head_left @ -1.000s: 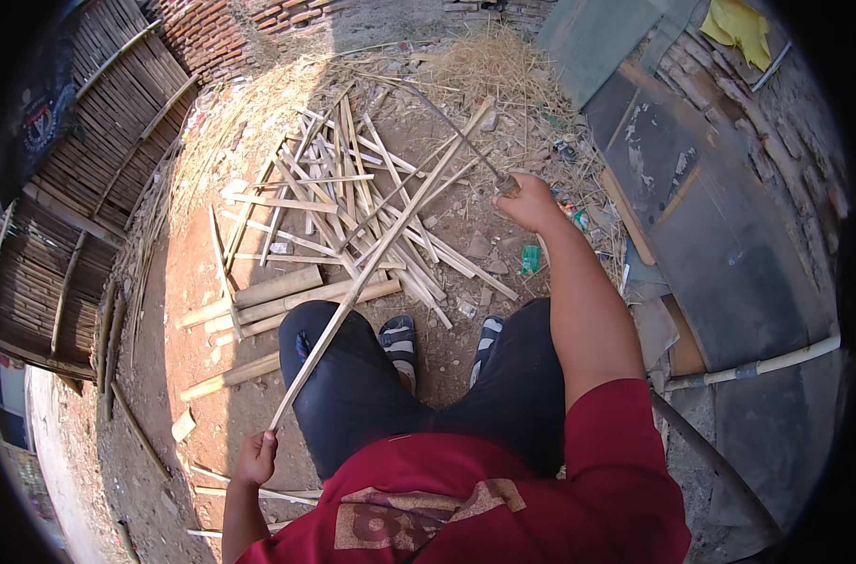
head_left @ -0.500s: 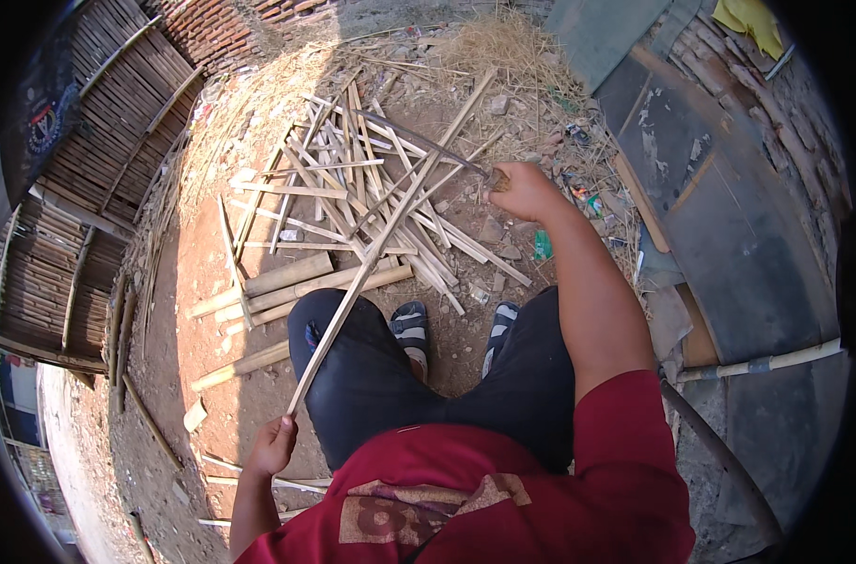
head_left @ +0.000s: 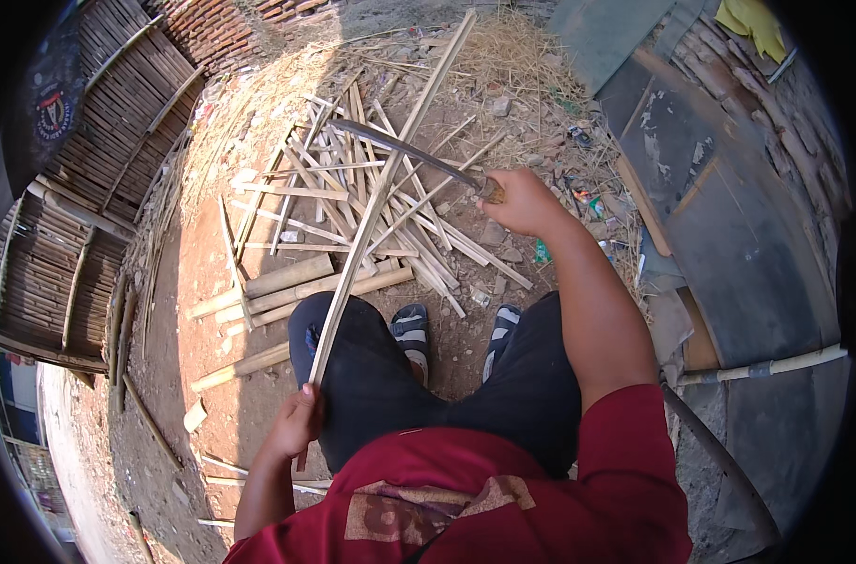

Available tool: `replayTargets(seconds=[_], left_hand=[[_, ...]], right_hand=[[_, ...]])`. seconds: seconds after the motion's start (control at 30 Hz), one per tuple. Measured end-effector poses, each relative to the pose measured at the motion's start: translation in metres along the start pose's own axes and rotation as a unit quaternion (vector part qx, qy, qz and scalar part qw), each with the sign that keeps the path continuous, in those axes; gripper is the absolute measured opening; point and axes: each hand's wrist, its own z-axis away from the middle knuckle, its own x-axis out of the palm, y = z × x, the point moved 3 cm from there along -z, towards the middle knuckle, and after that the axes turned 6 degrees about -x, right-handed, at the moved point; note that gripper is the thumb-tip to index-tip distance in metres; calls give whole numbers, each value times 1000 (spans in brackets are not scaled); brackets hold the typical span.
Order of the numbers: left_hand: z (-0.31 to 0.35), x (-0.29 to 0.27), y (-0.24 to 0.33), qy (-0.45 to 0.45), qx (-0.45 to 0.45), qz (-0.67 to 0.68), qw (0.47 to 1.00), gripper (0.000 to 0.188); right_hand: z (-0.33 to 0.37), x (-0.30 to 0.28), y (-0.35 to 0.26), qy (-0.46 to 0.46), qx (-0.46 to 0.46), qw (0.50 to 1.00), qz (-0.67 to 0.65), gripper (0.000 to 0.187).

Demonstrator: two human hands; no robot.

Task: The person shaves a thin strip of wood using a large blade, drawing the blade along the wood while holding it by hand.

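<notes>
My left hand (head_left: 298, 423) is closed around the near end of a long bamboo strip (head_left: 360, 246), beside my left knee. The strip slants up and away over my left thigh, its far end raised above the ground. In my right hand (head_left: 522, 202) is the wooden handle of a long, slightly curved machete (head_left: 419, 154). Its dark blade points left and crosses the strip in its upper half; whether the two touch, I cannot tell. Beyond my feet lies a loose pile of split bamboo strips (head_left: 334, 193).
Thicker bamboo pieces (head_left: 292, 274) lie left of my feet. A slatted bamboo panel (head_left: 118, 103) stands at the far left. Dark boards (head_left: 719, 226) lean along the right side. Dry straw (head_left: 513, 56) and litter lie on the ground ahead.
My left hand has moved right and slightly up toward my knee, and the bamboo strip has become steeper. The machete blade has turned more of its flat side into view, its tip shifting left.
</notes>
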Motion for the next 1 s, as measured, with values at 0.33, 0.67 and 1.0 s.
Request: replayTargets(seconds=[0.33,0.67,1.0], left_hand=[[-8,24,43,1,33,-48,998,56],[-42,50,62,-51,77,-10,996,48],[-49,45,70,-57,25,11,998,47]], right_hand=[[-4,23,-30,-57,-115,992,18,29],[4,33,-40,-154,-128,980,13,18],[0,59,-53,-77,-197,974,87,30]])
